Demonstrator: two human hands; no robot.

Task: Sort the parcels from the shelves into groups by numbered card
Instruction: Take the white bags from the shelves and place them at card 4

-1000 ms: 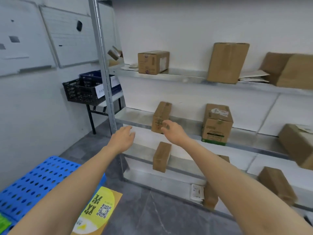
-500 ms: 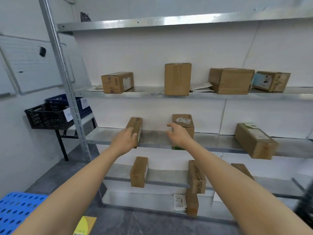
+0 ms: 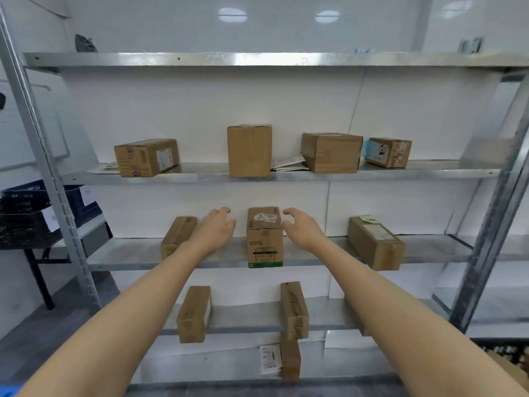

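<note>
A brown cardboard parcel with a green base and a white label (image 3: 264, 237) stands upright at the middle of the metal shelf (image 3: 137, 257). My left hand (image 3: 215, 229) reaches in just left of it, fingers relaxed, a small gap from the box. My right hand (image 3: 300, 227) is just right of it, fingers loosely curved, with its thumb at the box's edge. Neither hand grips the parcel. A narrow parcel (image 3: 177, 236) lies to the left and is partly hidden by my left wrist.
The shelf above carries several parcels (image 3: 249, 150) and some papers. A long parcel (image 3: 375, 242) sits at the right of the middle shelf. Lower shelves hold narrow boxes (image 3: 194, 313). Steel uprights (image 3: 492, 213) frame the rack. Dark crates (image 3: 25, 219) sit on a table at left.
My view has swung right and up to face the rack. Both hands have shifted right from the narrow left parcel to either side of the green-based box.
</note>
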